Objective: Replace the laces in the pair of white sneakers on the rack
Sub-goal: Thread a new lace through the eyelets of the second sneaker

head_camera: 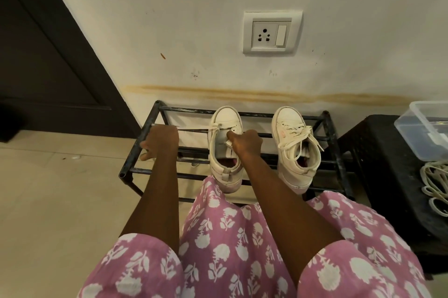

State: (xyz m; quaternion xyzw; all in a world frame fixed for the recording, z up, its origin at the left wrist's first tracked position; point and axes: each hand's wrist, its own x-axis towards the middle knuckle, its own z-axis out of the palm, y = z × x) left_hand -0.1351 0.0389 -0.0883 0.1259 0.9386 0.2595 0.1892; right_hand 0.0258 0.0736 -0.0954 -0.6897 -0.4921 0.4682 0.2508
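Two white sneakers stand on a black metal rack point(327, 127), toes to the wall. The left sneaker point(224, 152) has its lace mostly pulled out, with only the lowest eyelets threaded. My left hand point(161, 141) grips a stretch of that lace point(194, 129) and holds it taut out to the left. My right hand point(244, 142) grips the left sneaker at its tongue and right eyelet edge. The right sneaker point(294, 149) is fully laced, its loose cream lace draped over the opening.
A black stool or crate point(378, 164) stands to the right of the rack, carrying a clear plastic box point(423, 127) and a bundle of cream laces point(435, 186). A wall socket point(271, 33) is above the rack. A dark door point(48, 55) is at the left.
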